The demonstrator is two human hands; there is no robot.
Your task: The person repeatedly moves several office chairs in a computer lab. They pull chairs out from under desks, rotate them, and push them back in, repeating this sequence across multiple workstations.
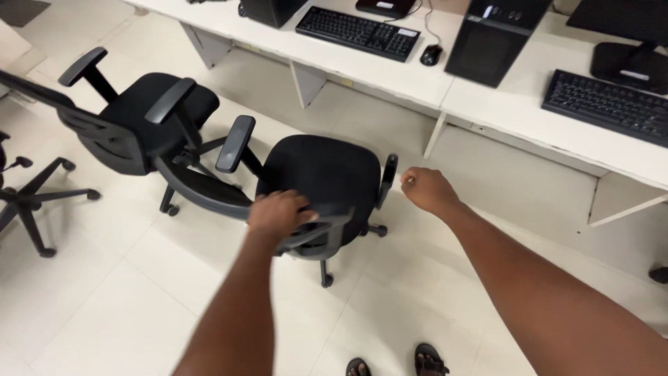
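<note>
On the tiled floor [104, 306] below me, just out from the front edge of the counter [390, 73], stands a black office chair [323, 174]. Its seat faces away from me toward the counter, and its curved backrest rim is the part closest to my body. My left hand [278, 212] is closed over the top of that backrest, fingers wrapped around the rim. My right hand [428, 189] hangs just beside the chair's right armrest [387, 179], curled into a loose fist; I cannot tell whether it touches the armrest, and it holds nothing that I can see.

Left of this chair, nearly touching its left armrest [235, 143], stands a second black office chair [139, 122], turned at an angle. At the far left edge of the floor I see the star base [35, 202] of a third chair.

Along the counter lie a black keyboard [358, 31] and a mouse [431, 54], then a black computer tower [494, 38] standing upright, and farther right another keyboard [605, 104] in front of a monitor stand [630, 63]. My sandalled feet [431, 361] show at the bottom.
</note>
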